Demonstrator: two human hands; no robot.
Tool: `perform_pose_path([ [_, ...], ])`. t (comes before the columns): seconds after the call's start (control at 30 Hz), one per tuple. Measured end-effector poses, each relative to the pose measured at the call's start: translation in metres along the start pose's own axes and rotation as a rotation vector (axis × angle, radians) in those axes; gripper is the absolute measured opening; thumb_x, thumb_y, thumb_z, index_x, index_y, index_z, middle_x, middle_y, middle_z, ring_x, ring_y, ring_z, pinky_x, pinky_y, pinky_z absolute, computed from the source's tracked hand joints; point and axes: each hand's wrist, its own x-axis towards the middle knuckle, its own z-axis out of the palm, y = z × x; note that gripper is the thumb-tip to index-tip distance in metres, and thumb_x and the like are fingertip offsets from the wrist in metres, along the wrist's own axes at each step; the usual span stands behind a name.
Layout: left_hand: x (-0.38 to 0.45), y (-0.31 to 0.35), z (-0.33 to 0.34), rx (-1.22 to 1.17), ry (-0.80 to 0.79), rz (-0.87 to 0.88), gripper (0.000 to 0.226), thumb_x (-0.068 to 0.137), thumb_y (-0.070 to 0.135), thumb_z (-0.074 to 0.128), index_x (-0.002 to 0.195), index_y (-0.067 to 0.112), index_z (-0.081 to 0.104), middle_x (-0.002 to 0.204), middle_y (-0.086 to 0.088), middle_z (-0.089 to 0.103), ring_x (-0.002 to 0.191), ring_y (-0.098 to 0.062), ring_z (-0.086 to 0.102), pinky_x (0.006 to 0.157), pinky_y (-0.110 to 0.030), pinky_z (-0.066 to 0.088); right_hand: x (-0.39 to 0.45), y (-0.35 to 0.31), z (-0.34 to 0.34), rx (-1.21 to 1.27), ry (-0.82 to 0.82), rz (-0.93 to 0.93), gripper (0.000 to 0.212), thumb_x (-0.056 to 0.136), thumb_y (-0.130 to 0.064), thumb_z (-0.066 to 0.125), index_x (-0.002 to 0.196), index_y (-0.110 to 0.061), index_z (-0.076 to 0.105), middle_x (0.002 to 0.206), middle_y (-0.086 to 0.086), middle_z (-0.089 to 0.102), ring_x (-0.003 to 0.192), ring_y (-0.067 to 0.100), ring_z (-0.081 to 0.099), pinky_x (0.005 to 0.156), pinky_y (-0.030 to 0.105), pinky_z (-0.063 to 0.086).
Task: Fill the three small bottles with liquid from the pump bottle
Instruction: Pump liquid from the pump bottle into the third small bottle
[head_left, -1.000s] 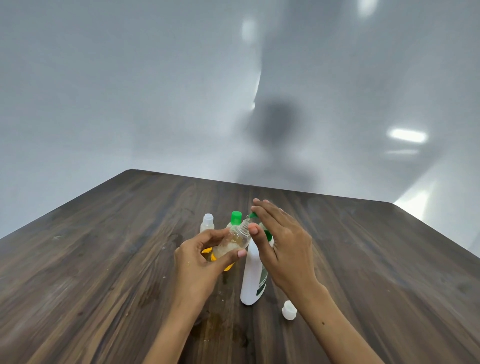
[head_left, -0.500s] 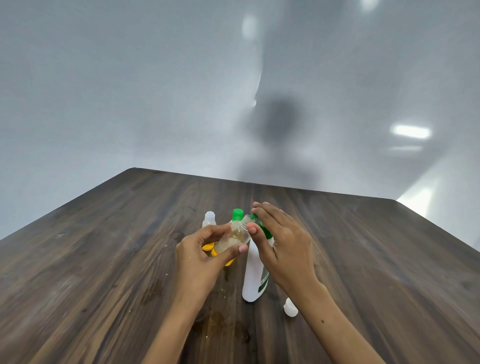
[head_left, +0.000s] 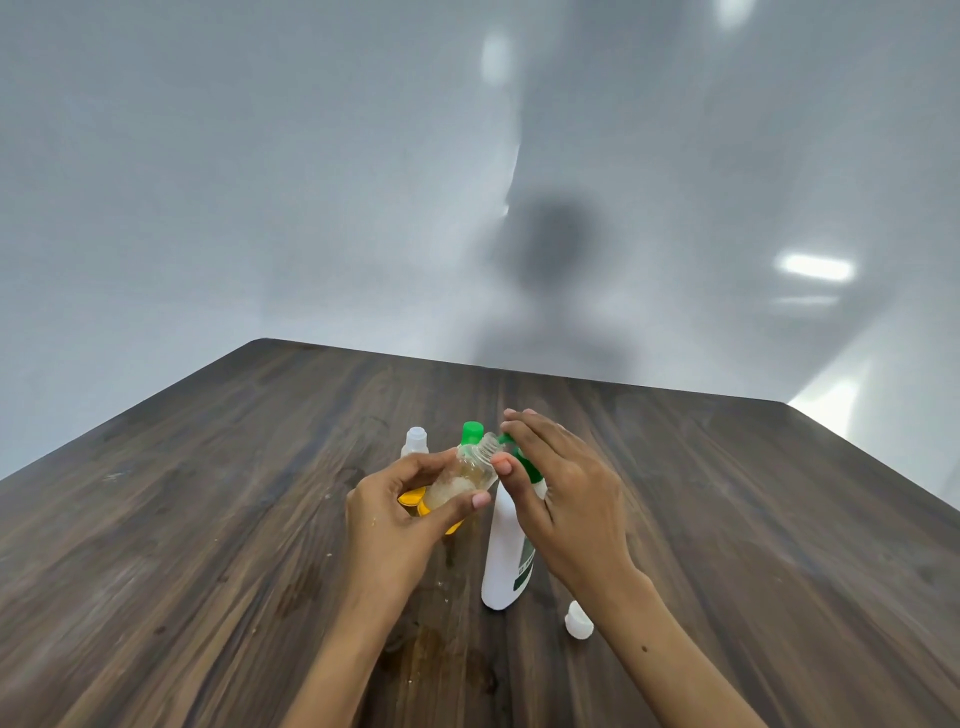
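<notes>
Nearest to us on the dark wooden bench (head_left: 182, 519) we see a brownish wet stain (head_left: 436, 654) between the two forearms, and just right of it a small white cap (head_left: 578, 620) lying loose beside the right wrist. A little further on stands the white pump bottle (head_left: 506, 561), upright, with a green label on its side. Our right hand (head_left: 561, 499) rests over its green pump head (head_left: 524, 462), fingers laid across the top and thumb at the front, so its grip holds the pump. Our left hand (head_left: 400, 514) has its grip closed around a small clear bottle (head_left: 465, 478), thumb below and fingers above. This bottle is tilted, its open threaded neck pointing up and right, touching or just beside the pump's spout; we cannot tell which. Pale yellowish liquid fills its lower part. Something yellow (head_left: 413, 499) shows under the left hand, mostly hidden. Behind the hands stand a bottle with a green cap (head_left: 472, 431) and, left of it, a bottle with a white cap (head_left: 416, 439), close together. Beyond the bench is a plain grey wall (head_left: 260, 182) with a dark blurred shadow.
</notes>
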Motion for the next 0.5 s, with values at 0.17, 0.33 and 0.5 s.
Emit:
perform_pose_path([
  [0.17, 0.0, 0.0021, 0.0003, 0.009, -0.003, 0.011, 0.049, 0.057, 0.038, 0.084, 0.103, 0.023, 0.075, 0.097, 0.013, 0.074, 0.096, -0.002, 0.067, 0.072, -0.006, 0.048, 0.0056, 0.0002, -0.005, 0.006, 0.013, -0.007, 0.068, 0.094, -0.063, 0.023, 0.114, -0.015, 0.068, 0.12, -0.001, 0.064, 0.114, 0.014, 0.057, 0.093, 0.032, 0.043],
  [0.33, 0.0, -0.0014, 0.001, 0.014, -0.002, 0.006, 0.048, 0.06, 0.034, 0.086, 0.105, 0.022, 0.074, 0.099, 0.011, 0.074, 0.098, -0.005, 0.067, 0.078, -0.013, 0.05, 0.0003, -0.0033, 0.0013, -0.012, -0.008, -0.012, 0.068, 0.095, -0.062, 0.023, 0.113, -0.015, 0.069, 0.119, -0.002, 0.065, 0.113, 0.014, 0.059, 0.09, 0.03, 0.045],
  [0.5, -0.0002, 0.0021, 0.0017, -0.006, -0.005, 0.01, 0.052, 0.056, 0.041, 0.083, 0.104, 0.023, 0.075, 0.098, 0.013, 0.074, 0.096, -0.001, 0.066, 0.075, -0.008, 0.047, 0.0036, 0.0029, -0.0046, -0.02, -0.006, -0.035, 0.068, 0.095, -0.062, 0.023, 0.115, -0.014, 0.068, 0.123, 0.0, 0.063, 0.115, 0.015, 0.057, 0.095, 0.032, 0.042],
])
